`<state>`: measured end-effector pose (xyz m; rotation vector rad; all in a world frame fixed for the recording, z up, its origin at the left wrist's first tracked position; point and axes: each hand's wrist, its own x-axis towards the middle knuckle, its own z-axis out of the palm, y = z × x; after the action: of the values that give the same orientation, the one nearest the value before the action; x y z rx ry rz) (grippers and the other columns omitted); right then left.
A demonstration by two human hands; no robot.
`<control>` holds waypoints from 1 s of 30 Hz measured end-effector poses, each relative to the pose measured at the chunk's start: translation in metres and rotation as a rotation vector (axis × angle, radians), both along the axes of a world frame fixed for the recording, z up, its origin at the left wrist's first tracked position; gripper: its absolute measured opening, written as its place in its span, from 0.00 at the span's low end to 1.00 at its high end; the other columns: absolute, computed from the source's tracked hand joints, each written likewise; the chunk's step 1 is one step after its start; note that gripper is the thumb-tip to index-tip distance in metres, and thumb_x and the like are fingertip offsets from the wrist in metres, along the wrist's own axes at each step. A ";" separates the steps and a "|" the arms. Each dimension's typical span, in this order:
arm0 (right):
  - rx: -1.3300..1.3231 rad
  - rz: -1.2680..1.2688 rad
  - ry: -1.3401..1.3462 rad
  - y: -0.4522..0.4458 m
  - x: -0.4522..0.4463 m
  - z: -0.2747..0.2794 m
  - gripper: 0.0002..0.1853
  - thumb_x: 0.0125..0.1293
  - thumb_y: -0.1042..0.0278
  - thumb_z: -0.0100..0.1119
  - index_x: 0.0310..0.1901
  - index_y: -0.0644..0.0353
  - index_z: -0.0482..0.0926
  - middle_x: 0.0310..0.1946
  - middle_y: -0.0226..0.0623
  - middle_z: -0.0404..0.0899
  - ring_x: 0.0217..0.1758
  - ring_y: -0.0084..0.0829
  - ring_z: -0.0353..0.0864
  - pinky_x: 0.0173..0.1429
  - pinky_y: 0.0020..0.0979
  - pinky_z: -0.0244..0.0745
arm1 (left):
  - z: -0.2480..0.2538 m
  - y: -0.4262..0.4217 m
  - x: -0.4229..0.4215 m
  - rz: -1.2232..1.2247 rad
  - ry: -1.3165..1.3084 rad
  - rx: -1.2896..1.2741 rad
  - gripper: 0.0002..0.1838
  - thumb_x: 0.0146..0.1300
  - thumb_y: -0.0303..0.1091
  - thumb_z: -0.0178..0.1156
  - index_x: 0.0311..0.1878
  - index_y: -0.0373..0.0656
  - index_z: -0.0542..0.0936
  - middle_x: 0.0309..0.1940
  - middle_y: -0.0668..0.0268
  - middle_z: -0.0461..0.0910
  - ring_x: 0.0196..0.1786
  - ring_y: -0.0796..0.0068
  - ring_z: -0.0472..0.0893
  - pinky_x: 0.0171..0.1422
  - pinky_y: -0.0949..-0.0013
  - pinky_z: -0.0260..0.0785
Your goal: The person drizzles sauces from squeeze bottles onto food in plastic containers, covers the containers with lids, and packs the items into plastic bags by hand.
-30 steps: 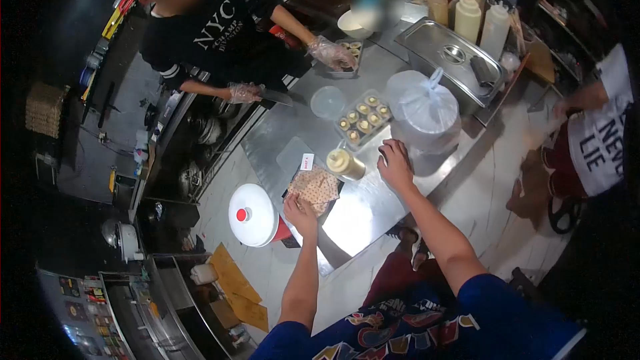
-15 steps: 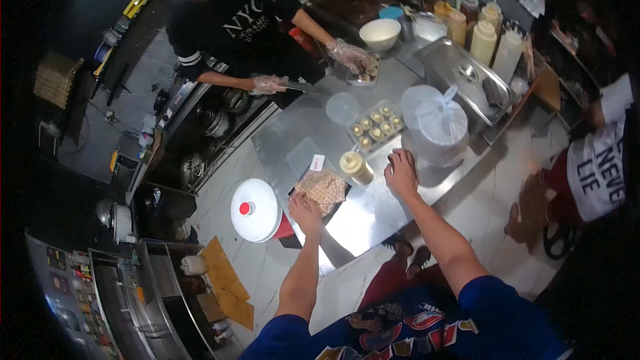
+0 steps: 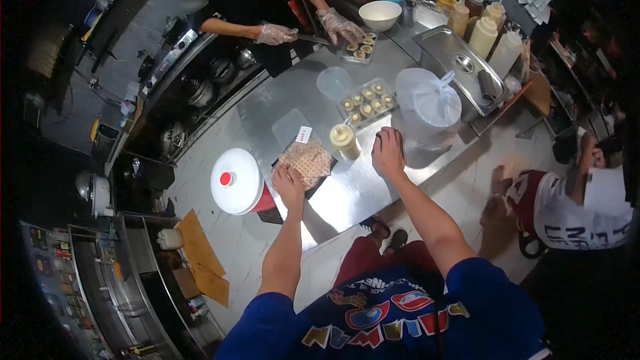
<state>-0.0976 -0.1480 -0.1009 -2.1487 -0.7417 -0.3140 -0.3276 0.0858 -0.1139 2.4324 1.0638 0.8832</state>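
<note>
My left hand (image 3: pixel 289 185) rests its slightly bent fingers on the near left edge of a patterned paper sheet (image 3: pixel 308 162). The paper lies on a dark tray (image 3: pixel 322 187) on the steel table (image 3: pixel 363 203), with a small white label card (image 3: pixel 304 135) at its far edge. My right hand (image 3: pixel 388 152) leans on the table, fingers bent downward and nothing visible in them. It is between a squeeze bottle of pale sauce (image 3: pixel 344 141) and a knotted, clear plastic bag (image 3: pixel 427 110). Behind the bottle is a clear tray of several filled rolls (image 3: pixel 367 102).
Across the table, a co-worker's gloved hands (image 3: pixel 340 27) hold a knife (image 3: pixel 313 39) and touch another tray of rolls (image 3: pixel 359 51). A white-lidded red container (image 3: pixel 237 183) stands left. A steel pan (image 3: pixel 460 67) and sauce bottles (image 3: pixel 483 38) are at right, near another person (image 3: pixel 580 207).
The view has shifted, so the table sits higher and further left. My hands keep nearly the same places. The co-worker's gloved hand has drawn back from the far tray, showing its rolls.
</note>
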 end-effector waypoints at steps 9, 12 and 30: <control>-0.023 -0.006 -0.012 -0.002 -0.005 0.005 0.16 0.55 0.75 0.60 0.47 0.62 0.76 0.55 0.46 0.73 0.63 0.52 0.70 0.70 0.50 0.66 | 0.006 -0.004 0.001 -0.006 0.003 0.054 0.16 0.76 0.39 0.53 0.58 0.40 0.79 0.63 0.52 0.76 0.70 0.48 0.71 0.75 0.47 0.58; -0.019 -0.009 -0.013 0.001 -0.001 0.004 0.15 0.56 0.74 0.59 0.47 0.61 0.76 0.55 0.45 0.73 0.63 0.51 0.70 0.70 0.49 0.66 | 0.009 -0.001 0.003 0.005 0.017 0.001 0.17 0.76 0.41 0.53 0.59 0.40 0.79 0.65 0.53 0.75 0.73 0.49 0.69 0.78 0.46 0.54; 0.000 -0.015 -0.005 -0.002 -0.004 0.004 0.15 0.55 0.75 0.60 0.46 0.62 0.76 0.55 0.46 0.74 0.62 0.53 0.71 0.68 0.51 0.67 | 0.002 -0.003 0.000 -0.011 -0.012 -0.017 0.18 0.74 0.40 0.55 0.59 0.41 0.79 0.65 0.53 0.74 0.73 0.50 0.68 0.80 0.46 0.52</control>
<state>-0.1017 -0.1497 -0.0965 -2.1554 -0.7286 -0.3269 -0.3272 0.0825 -0.1114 2.4139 1.0488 0.8804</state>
